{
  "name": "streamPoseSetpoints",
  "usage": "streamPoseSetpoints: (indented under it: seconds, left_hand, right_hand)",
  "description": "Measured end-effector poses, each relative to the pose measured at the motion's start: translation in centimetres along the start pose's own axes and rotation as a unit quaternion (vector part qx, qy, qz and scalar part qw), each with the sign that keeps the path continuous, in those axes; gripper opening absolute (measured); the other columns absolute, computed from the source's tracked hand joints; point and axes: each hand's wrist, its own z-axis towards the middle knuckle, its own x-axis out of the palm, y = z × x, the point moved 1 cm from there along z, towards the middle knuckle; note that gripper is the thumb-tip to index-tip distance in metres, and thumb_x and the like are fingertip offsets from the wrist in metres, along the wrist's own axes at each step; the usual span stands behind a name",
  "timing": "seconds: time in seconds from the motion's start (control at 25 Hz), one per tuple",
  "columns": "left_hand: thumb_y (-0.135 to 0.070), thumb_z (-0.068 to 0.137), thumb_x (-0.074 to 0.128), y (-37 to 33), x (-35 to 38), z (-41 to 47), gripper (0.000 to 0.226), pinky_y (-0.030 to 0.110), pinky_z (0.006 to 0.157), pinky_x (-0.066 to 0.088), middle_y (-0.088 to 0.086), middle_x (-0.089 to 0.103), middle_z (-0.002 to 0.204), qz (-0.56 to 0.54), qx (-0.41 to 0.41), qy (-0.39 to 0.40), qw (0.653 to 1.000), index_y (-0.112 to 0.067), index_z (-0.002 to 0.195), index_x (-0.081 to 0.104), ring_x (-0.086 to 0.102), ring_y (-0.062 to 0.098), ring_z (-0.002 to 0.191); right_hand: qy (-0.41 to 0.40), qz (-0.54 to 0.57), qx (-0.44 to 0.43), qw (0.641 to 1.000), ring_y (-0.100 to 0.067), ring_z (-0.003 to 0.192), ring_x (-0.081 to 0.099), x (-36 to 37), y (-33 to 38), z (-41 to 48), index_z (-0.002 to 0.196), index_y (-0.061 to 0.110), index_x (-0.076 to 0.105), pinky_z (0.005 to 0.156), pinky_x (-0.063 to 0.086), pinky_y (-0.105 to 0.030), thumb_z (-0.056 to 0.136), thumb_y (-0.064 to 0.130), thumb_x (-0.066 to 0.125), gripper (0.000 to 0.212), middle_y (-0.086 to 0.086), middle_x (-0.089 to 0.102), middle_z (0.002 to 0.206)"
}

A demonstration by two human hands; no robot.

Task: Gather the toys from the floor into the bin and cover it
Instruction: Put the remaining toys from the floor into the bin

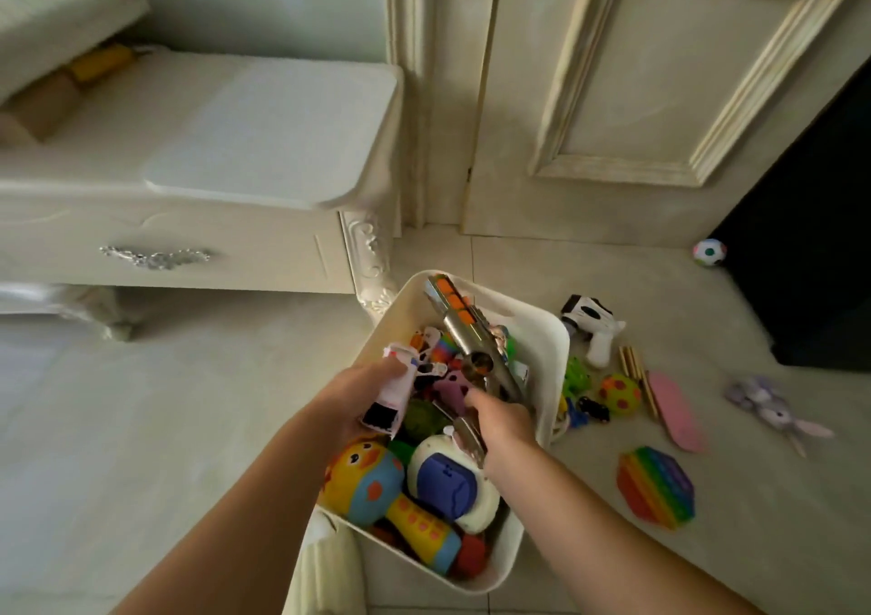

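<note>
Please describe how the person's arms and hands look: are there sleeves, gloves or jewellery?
The left forearm and the right forearm are bare; no sleeve is visible. The left hand and the right hand wear no glove, ring, watch or bracelet that can be seen.

I could read no text, label, brand or number on anything in front of me. The pink-and-white toy (395, 390) that my left hand (360, 395) gripped carried dark printed patches, but they were too blurred to make out as letters or figures. The silver toy gun (464, 331) that my right hand (502, 421) held showed orange blocks along its top, with no marking I could read. The yellow toy microphone (400, 506) in the bin (542, 327) had a row of orange dots on its handle, too small to tell whether any bore a sign.
</note>
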Motion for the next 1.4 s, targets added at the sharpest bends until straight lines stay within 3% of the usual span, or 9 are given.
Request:
streamPoseSetpoints:
  seconds: [0.2, 0.52, 0.68, 0.76, 0.88, 1.12, 1.24, 1.32, 1.4]
  left_hand:
    - [-0.028, 0.087, 0.063, 1.1, 0.7, 1.9, 0.027, 0.037, 0.084, 0.055, 0.011, 0.068, 0.097, 0.133, 0.052, 0.015, 0.99, -0.02, 0.112, 0.065, 0.065, 0.025, 0.084]
    - [-0.038, 0.094, 0.054, 1.2, 2.4, 4.0, 0.055, 0.025, 0.074, 0.05, -0.001, 0.055, 0.115, 0.217, 0.089, 0.001, 0.972, -0.028, 0.144, 0.034, 0.06, 0.015, 0.094]
    - [-0.035, 0.1, 0.043, 1.4, 3.5, 4.8, 0.048, 0.033, 0.096, 0.045, 0.004, 0.053, 0.132, 0.285, 0.144, -0.067, 0.945, -0.024, 0.146, 0.036, 0.053, 0.023, 0.117]
    - [-0.031, 0.101, 0.042, 1.3, 4.3, 5.0, 0.042, 0.032, 0.096, 0.042, 0.006, 0.054, 0.136, 0.289, 0.179, -0.105, 0.934, -0.022, 0.141, 0.045, 0.053, 0.023, 0.119]
    - [-0.026, 0.102, 0.039, 1.3, 5.1, 5.2, 0.034, 0.026, 0.075, 0.043, 0.005, 0.061, 0.125, 0.262, 0.208, -0.154, 0.93, -0.022, 0.132, 0.054, 0.055, 0.017, 0.098]
    - [-0.032, 0.102, 0.035, 2.1, 5.5, 6.8, 0.028, 0.027, 0.051, 0.047, 0.005, 0.063, 0.108, 0.194, 0.2, -0.171, 0.945, -0.031, 0.121, 0.057, 0.06, 0.017, 0.073]
    - [-0.043, 0.098, 0.041, 3.0, 6.0, 7.4, 0.031, 0.035, 0.072, 0.056, 0.001, 0.059, 0.121, 0.264, 0.204, -0.174, 0.927, -0.035, 0.126, 0.05, 0.06, 0.019, 0.098]
    - [-0.045, 0.091, 0.054, 3.7, 6.2, 7.3, 0.047, 0.042, 0.101, 0.044, -0.006, 0.048, 0.134, 0.398, 0.233, -0.186, 0.868, -0.038, 0.136, 0.041, 0.041, 0.019, 0.124]
    - [-0.032, 0.09, 0.058, 3.6, 5.8, 7.5, 0.058, 0.045, 0.108, 0.032, -0.002, 0.043, 0.142, 0.508, 0.251, -0.221, 0.794, -0.037, 0.142, 0.033, 0.03, 0.025, 0.132]
  right_hand:
    - [-0.116, -0.275, -0.14, 0.944, -0.029, 0.083, 0.063, -0.8, 1.8, 3.3, 0.115, -0.001, 0.059, 0.064, 0.045, -0.029, 0.076, 0.025, 0.075, 0.05, -0.018, 0.068, 0.105]
    - [-0.195, -0.406, -0.248, 0.858, -0.034, 0.132, 0.042, -1.4, 1.5, 4.7, 0.145, -0.002, 0.03, 0.104, 0.038, -0.037, 0.088, 0.033, 0.067, 0.077, -0.022, 0.04, 0.144]
    - [-0.193, -0.537, -0.424, 0.704, -0.04, 0.143, 0.026, -0.9, 0.3, 4.1, 0.15, 0.013, 0.03, 0.115, 0.029, -0.049, 0.085, 0.013, 0.063, 0.073, -0.022, 0.027, 0.154]
    - [-0.124, -0.606, -0.417, 0.666, -0.042, 0.146, 0.012, -1.0, 0.2, 3.6, 0.149, 0.018, 0.031, 0.118, 0.019, -0.051, 0.088, 0.012, 0.057, 0.066, -0.019, 0.015, 0.159]
    - [-0.054, -0.651, -0.368, 0.661, -0.038, 0.147, -0.014, -1.6, 0.4, 3.4, 0.154, 0.015, 0.013, 0.122, 0.003, -0.045, 0.094, 0.02, 0.052, 0.071, -0.016, -0.011, 0.161]
    - [-0.045, -0.634, -0.374, 0.676, -0.038, 0.146, -0.018, -1.7, 0.5, 4.7, 0.153, 0.017, 0.018, 0.122, 0.003, -0.047, 0.095, 0.008, 0.041, 0.064, -0.014, -0.016, 0.161]
    - [-0.04, -0.634, -0.373, 0.676, -0.039, 0.146, -0.02, -1.8, 0.5, 4.7, 0.153, 0.016, 0.013, 0.121, 0.003, -0.049, 0.096, 0.008, 0.037, 0.063, -0.015, -0.02, 0.16]
    - [-0.04, -0.647, -0.372, 0.664, -0.041, 0.145, -0.02, -1.8, 0.4, 4.9, 0.154, 0.014, 0.01, 0.121, 0.003, -0.051, 0.097, 0.008, 0.033, 0.062, -0.018, -0.022, 0.159]
    - [-0.037, -0.655, -0.366, 0.66, -0.043, 0.144, -0.02, -2.0, 0.5, 5.0, 0.154, 0.012, 0.009, 0.12, 0.002, -0.052, 0.098, 0.01, 0.031, 0.061, -0.019, -0.022, 0.158]
